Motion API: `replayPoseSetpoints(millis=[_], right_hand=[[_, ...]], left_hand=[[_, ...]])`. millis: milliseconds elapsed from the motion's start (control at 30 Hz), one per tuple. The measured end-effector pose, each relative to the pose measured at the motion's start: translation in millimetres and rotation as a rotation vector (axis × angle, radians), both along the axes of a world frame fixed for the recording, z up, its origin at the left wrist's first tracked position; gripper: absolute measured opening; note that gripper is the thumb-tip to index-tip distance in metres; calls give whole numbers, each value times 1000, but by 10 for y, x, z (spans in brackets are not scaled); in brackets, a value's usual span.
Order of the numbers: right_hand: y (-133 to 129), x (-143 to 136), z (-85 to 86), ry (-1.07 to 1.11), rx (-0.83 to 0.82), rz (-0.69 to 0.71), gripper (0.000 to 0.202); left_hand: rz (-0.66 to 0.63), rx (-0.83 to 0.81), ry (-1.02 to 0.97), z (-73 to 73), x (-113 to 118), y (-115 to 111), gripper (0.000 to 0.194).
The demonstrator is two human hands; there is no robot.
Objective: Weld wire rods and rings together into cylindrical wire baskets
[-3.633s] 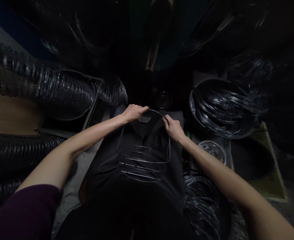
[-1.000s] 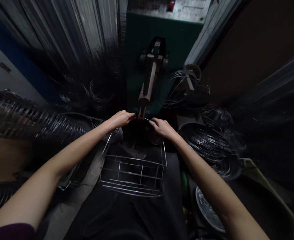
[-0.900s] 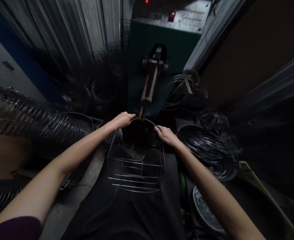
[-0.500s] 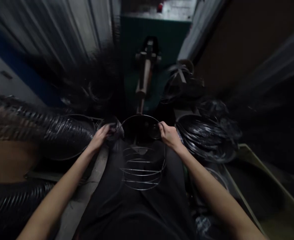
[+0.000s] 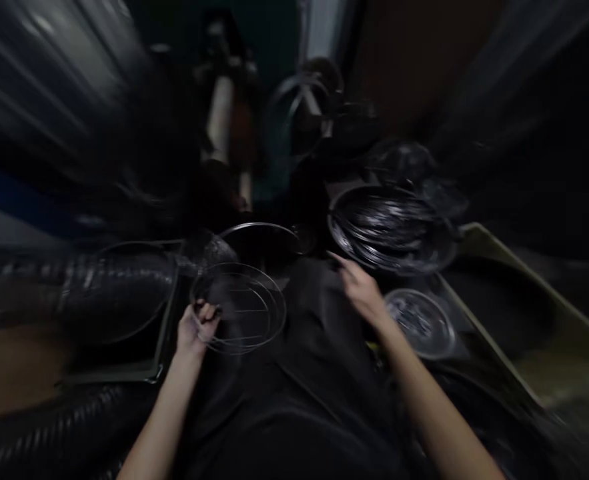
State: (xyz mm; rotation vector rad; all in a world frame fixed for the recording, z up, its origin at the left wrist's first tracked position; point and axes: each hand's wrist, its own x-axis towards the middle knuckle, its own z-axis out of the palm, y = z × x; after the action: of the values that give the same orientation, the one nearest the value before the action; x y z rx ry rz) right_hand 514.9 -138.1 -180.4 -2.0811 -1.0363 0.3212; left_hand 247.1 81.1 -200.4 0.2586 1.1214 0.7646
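Round wire basket (image 5: 239, 307) of thin grey metal rings hangs over the person's dark lap, left of centre, with its open mouth tilted up toward the camera; it is gripped only by the left hand (image 5: 197, 327), whose fingers curl shut around the near-left part of its rim. The right hand (image 5: 361, 290) is well apart from it on the other side of the lap, empty, fingers loosely extended and pointing up toward a shallow dark pan of loose wire rings (image 5: 391, 230), which lies just beyond its fingertips.
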Motion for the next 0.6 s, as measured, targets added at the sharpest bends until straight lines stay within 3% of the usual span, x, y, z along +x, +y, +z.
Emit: replayPoseSetpoints(millis=[33, 100, 167, 267, 367, 600], right_hand=[[-250, 158, -190, -41, -93, -167, 46], [-723, 493, -628, -105, -457, -424, 48], [-1121, 722, -1026, 5, -842, -438, 50], [-1479, 753, -1371, 95, -1011, -401, 51], [-1547, 631, -1424, 109, -995, -469, 53], [-1588, 539, -1254, 56, -940, -544, 45]], left_hand=[[15, 37, -29, 18, 8, 49, 35], [53, 123, -67, 46, 42, 129, 34], [78, 213, -93, 74, 102, 177, 34], [78, 351, -114, 107, 235, 201, 35], [87, 491, -77, 114, 399, 216, 41], [113, 657, 102, 103, 701, 297, 45]])
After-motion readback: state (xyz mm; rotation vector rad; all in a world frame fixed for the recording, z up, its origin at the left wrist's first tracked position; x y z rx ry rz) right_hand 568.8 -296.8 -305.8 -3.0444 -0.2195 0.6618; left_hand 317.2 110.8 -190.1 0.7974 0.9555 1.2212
